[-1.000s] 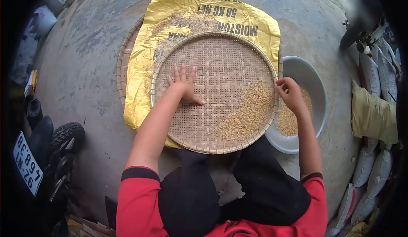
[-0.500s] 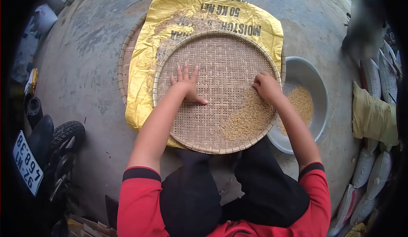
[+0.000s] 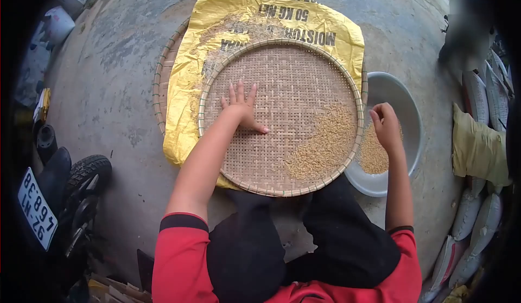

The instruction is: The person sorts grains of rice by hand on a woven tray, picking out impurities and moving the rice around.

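The right hand [image 3: 386, 125] has just moved off the round, woven bamboo tray [image 3: 287, 80] to above the round, grey metal basin [image 3: 412, 134] at 3 o'clock, so only the left hand [image 3: 240, 110] touches the tray, fingers spread apart near 9 o'clock. The right's fingers curl; I can't tell whether they pinch anything. Against the earlier frame, the loose golden grain [image 3: 325, 143] still lies around 4 o'clock.

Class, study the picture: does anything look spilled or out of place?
Yes: loose bits, perhaps husks, lie scattered on the yellow sack, beyond the far rim of the woven tray. They look spilled, since the tray's grain lies together.
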### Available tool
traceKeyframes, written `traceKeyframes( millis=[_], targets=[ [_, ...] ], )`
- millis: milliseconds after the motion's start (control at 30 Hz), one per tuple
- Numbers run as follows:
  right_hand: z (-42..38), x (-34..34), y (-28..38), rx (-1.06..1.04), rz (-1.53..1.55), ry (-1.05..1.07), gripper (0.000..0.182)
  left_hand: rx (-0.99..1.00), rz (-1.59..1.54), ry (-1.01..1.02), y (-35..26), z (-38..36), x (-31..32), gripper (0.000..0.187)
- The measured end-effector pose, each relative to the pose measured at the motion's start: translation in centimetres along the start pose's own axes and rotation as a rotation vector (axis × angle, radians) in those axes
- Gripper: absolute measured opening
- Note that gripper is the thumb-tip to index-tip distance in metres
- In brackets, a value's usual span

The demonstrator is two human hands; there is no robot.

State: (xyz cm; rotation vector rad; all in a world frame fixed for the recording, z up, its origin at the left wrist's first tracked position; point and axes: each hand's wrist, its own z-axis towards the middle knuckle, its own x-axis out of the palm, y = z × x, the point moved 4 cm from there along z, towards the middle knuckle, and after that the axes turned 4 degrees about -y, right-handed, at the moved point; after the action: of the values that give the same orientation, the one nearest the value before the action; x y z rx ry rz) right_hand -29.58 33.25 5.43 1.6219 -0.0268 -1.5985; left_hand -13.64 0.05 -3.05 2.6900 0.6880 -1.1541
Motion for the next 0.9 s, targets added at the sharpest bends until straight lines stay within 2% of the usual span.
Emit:
traceKeyframes(
  millis=[67,100,133,167,200,267,300,367,433,567,600,667,767,800,900],
  targets=[
    [-2.0,-1.0,-5.5,0.247,-0.039,-0.009,0.011,-0.001,-0.007,-0.001,0.0,-0.2,0.1,0.142],
    [-3.3,-0.8,-8.0,0.249,-0.044,-0.015,0.011,-0.003,-0.008,-0.005,0.0,-0.2,-0.1,0.142],
    [-4.9,-0.1,-11.0,0.369,-0.126,0.006,0.014,0.007,-0.004,-0.009,-0.1,-0.2,-0.1,0.142],
    [-5.7,0.0,-12.2,0.488,-0.206,0.026,0.018,0.001,0.0,-0.001,-0.1,-0.1,0.0,0.142],
    [-5.8,0.2,-13.0,0.489,-0.205,0.018,0.018,-0.009,0.002,0.006,-0.1,0.0,0.0,0.142],
    [-5.9,1.2,-12.4,0.593,0.046,-0.004,0.024,-0.012,0.006,-0.001,-0.2,0.0,-0.1,0.143],
    [-5.7,1.8,-11.9,0.6,0.054,-0.007,0.024,-0.015,0.009,0.001,-0.1,0.0,0.0,0.143],
    [-3.9,2.1,-8.9,0.48,0.289,-0.207,0.028,-0.024,0.025,0.017,-0.2,0.1,0.0,0.144],
    [-1.8,1.9,-5.7,0.179,0.109,-0.267,0.028,-0.023,0.041,0.032,-0.3,0.4,0.1,0.145],
    [1.0,1.9,2.4,0.018,0.129,-0.052,0.027,-0.033,0.058,0.031,-0.2,0.7,0.2,0.146],
    [1.4,2.6,2.5,0.029,0.129,-0.063,0.027,-0.038,0.054,0.036,-0.1,0.7,0.2,0.146],
    [1.9,5.0,2.8,-0.052,0.012,0.102,0.032,-0.033,0.059,0.035,-0.1,0.8,0.3,0.146],
    [2.2,6.7,3.6,-0.031,-0.118,0.191,0.035,-0.033,0.062,0.03,-0.1,0.9,0.2,0.147],
    [2.4,7.4,3.4,0.009,-0.192,0.215,0.034,-0.035,0.066,0.026,-0.1,0.9,0.3,0.147],
    [2.8,8.0,3.0,0.052,-0.156,0.207,0.028,-0.031,0.067,0.029,0.0,0.9,0.3,0.147]
  ],
)
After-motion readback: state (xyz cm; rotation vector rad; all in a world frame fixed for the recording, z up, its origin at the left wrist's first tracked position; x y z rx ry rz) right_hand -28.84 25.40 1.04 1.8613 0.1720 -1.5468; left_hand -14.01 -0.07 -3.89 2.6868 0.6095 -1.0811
